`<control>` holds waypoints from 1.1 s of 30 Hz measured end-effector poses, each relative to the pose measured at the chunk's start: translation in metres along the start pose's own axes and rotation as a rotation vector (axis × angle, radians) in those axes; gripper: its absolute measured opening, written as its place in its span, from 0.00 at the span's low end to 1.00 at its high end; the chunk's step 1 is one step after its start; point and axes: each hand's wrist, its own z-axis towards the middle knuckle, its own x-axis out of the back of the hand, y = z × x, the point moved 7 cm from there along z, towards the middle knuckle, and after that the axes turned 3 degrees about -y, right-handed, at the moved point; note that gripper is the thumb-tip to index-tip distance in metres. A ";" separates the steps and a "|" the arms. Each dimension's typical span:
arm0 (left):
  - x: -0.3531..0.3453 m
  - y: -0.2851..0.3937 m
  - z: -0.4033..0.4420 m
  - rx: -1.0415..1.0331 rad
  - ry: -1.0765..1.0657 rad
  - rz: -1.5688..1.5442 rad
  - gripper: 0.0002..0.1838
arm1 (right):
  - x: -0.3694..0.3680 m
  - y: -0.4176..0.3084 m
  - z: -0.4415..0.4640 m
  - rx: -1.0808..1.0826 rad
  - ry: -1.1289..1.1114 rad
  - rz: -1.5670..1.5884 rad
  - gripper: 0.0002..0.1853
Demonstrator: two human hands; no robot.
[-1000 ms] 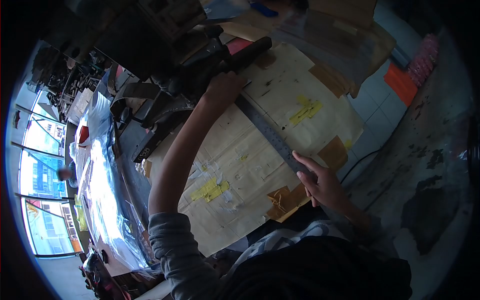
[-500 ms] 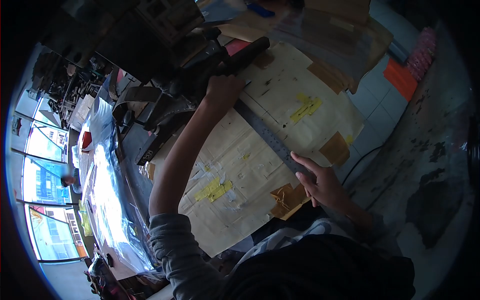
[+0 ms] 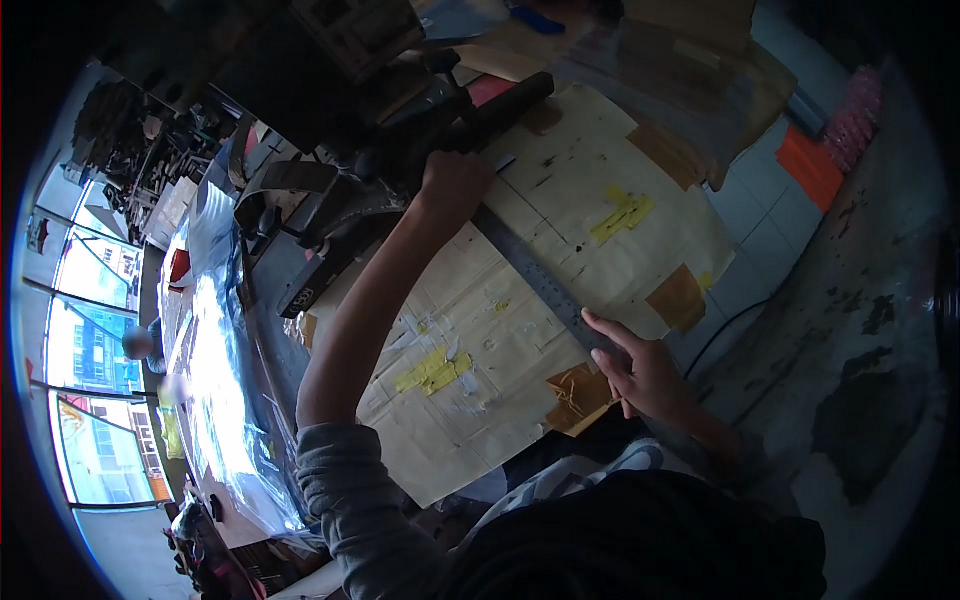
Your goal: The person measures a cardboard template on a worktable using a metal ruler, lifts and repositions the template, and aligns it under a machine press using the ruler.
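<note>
My left hand [image 3: 460, 187] is a closed fist at the upper end of a long metal ruler [image 3: 535, 272]. A small, thin, pale-tipped item [image 3: 507, 163] pokes out beside its fingers; what it is cannot be made out. The ruler lies diagonally across a large cream paper sheet [image 3: 520, 350] with faint lines, yellow tape [image 3: 622, 214] and brown tape patches [image 3: 677, 298]. At the ruler's lower end, my right hand [image 3: 645, 378] pinches it between thumb and fingers.
Dark machinery [image 3: 400, 150] stands beyond the sheet, near my left hand. Clear plastic sheeting [image 3: 225, 400] covers a surface at left, with a person [image 3: 139, 344] behind it by the windows. An orange piece [image 3: 810, 167] and a pink bundle [image 3: 855, 118] are at upper right, above a black cable [image 3: 725, 328].
The view has shifted slightly. The pale-tipped item now shows more beside my left fist, which has moved slightly relative to the sheet. My right hand stays on the ruler's lower end.
</note>
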 end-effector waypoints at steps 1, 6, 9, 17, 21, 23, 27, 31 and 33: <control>-0.002 0.000 0.000 -0.004 0.005 0.009 0.06 | -0.001 -0.001 0.000 0.006 0.000 0.001 0.23; -0.008 -0.001 0.002 -0.015 -0.021 -0.017 0.06 | -0.007 0.003 0.000 0.043 0.008 0.011 0.22; -0.007 0.000 0.000 -0.023 -0.024 0.004 0.06 | -0.011 0.003 -0.001 0.046 0.012 0.007 0.22; -0.006 0.003 0.000 -0.062 -0.025 0.049 0.04 | -0.017 0.000 -0.003 0.106 0.040 -0.025 0.21; -0.005 0.005 0.003 -0.065 -0.071 0.066 0.04 | -0.018 -0.003 -0.004 0.079 0.028 -0.022 0.21; -0.004 0.005 0.003 -0.074 -0.062 0.078 0.03 | -0.018 -0.003 -0.004 0.076 0.023 -0.014 0.21; -0.004 0.005 0.003 -0.082 -0.054 0.106 0.04 | -0.020 0.000 -0.003 0.084 0.021 -0.019 0.21; -0.005 0.004 0.007 -0.046 -0.114 0.080 0.05 | -0.018 -0.001 -0.004 0.078 0.011 -0.036 0.22; -0.005 0.003 0.008 -0.035 -0.133 0.060 0.05 | -0.018 0.000 -0.004 0.085 0.019 -0.035 0.22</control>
